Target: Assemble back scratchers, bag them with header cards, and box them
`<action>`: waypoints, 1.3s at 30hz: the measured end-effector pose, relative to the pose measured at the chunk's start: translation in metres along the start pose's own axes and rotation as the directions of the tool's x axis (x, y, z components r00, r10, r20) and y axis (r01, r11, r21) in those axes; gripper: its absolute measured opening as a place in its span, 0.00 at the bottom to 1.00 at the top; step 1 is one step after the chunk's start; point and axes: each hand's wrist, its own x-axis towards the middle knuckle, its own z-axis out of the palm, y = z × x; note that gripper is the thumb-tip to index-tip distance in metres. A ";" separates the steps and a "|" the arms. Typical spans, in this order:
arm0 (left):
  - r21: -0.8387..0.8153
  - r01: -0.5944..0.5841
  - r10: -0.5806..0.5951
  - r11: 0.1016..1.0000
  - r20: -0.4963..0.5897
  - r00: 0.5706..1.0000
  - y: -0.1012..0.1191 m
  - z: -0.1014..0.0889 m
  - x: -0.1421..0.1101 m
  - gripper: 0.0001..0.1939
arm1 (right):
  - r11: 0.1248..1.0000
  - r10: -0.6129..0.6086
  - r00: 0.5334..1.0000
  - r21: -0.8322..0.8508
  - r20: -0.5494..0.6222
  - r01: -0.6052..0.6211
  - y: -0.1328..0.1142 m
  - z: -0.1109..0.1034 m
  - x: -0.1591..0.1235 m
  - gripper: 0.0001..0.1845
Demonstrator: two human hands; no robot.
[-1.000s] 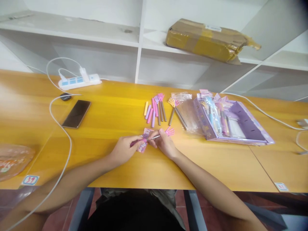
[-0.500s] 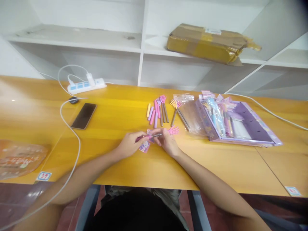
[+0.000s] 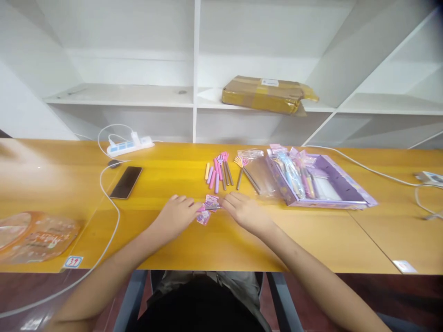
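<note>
My left hand (image 3: 178, 214) is closed round the pink handle of a back scratcher (image 3: 212, 208), near the middle of the table. My right hand (image 3: 244, 210) grips the other end, hiding the scratcher's head; a short stretch of metal rod shows between the hands. Small printed pink-purple cards (image 3: 203, 218) lie beneath it. Just beyond, loose coloured handle sleeves (image 3: 217, 182) in yellow, purple and pink lie side by side. Metal-rod scratchers with pink and purple claw heads (image 3: 224, 157) rest beside them. Two more, yellow and pink (image 3: 238, 162), lie against a clear plastic bag (image 3: 261, 173).
A purple box (image 3: 346, 180) with bagged items stands to the right. On the left are a phone (image 3: 127, 182), a power strip (image 3: 129, 146), a white cable (image 3: 116, 207) and an orange-printed plastic bag (image 3: 44, 237). A taped carton (image 3: 263, 94) sits on the shelf.
My view has tilted up and shifted. Both hands have rolled over, backs upward, still on the back scratcher; its pink claw head, visible before, is now covered by my right hand.
</note>
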 end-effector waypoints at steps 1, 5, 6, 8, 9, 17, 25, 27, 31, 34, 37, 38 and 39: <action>0.100 -0.013 0.014 0.995 -0.011 1.000 0.010 0.000 -0.004 0.11 | 0.999 0.023 1.000 -0.031 0.006 -0.023 -0.007 -0.004 -0.001 0.11; 0.199 0.004 -0.006 0.980 0.007 1.000 0.039 0.006 -0.012 0.13 | 0.984 0.178 0.984 -0.029 0.019 -0.178 -0.032 -0.012 0.001 0.07; 0.189 0.018 -0.022 0.982 0.018 1.000 0.040 0.008 -0.013 0.13 | 0.978 0.209 0.977 -0.008 0.041 -0.209 -0.035 -0.012 0.001 0.07; 0.179 0.049 -0.057 0.983 0.040 0.998 0.031 0.011 -0.017 0.13 | 0.965 0.260 0.961 0.019 0.096 -0.263 -0.034 -0.011 -0.003 0.09; 0.185 0.067 -0.077 0.980 0.045 0.996 0.021 0.012 -0.020 0.14 | 0.956 0.287 0.951 0.025 0.117 -0.291 -0.029 -0.011 -0.009 0.10; 0.153 0.162 -0.163 0.975 -0.005 0.987 -0.118 0.007 -0.104 0.18 | 0.822 0.562 0.824 0.064 0.069 -0.566 0.076 -0.008 -0.161 0.27; 0.108 0.134 -0.138 0.985 0.032 0.990 -0.124 0.008 -0.125 0.19 | 0.722 0.688 0.723 0.043 0.064 -0.691 0.074 -0.010 -0.216 0.27; 0.088 0.147 -0.148 0.985 0.008 0.989 -0.122 0.007 -0.123 0.19 | 0.708 0.698 0.714 0.102 0.053 -0.699 0.072 -0.012 -0.218 0.24; 0.124 0.143 -0.140 0.982 -0.028 0.990 -0.122 0.006 -0.123 0.23 | 0.626 0.756 0.652 0.229 0.058 -0.746 0.076 -0.017 -0.228 0.18; 0.179 0.149 -0.135 0.973 -0.089 0.987 -0.122 0.006 -0.122 0.26 | 0.560 0.807 0.587 0.238 0.058 -0.794 0.078 -0.018 -0.235 0.14; 0.189 0.146 -0.129 0.971 -0.102 0.986 -0.120 0.007 -0.122 0.26 | 0.463 0.862 0.494 0.221 0.115 -0.858 0.078 -0.017 -0.236 0.13; 0.177 0.135 -0.122 0.975 -0.086 0.989 -0.119 0.008 -0.121 0.26 | 0.435 0.875 0.466 0.206 0.132 -0.876 0.077 -0.016 -0.236 0.14; 0.154 0.123 -0.114 0.980 -0.066 0.991 -0.118 0.009 -0.121 0.25 | 0.417 0.886 0.443 0.184 0.137 -0.890 0.077 -0.015 -0.236 0.16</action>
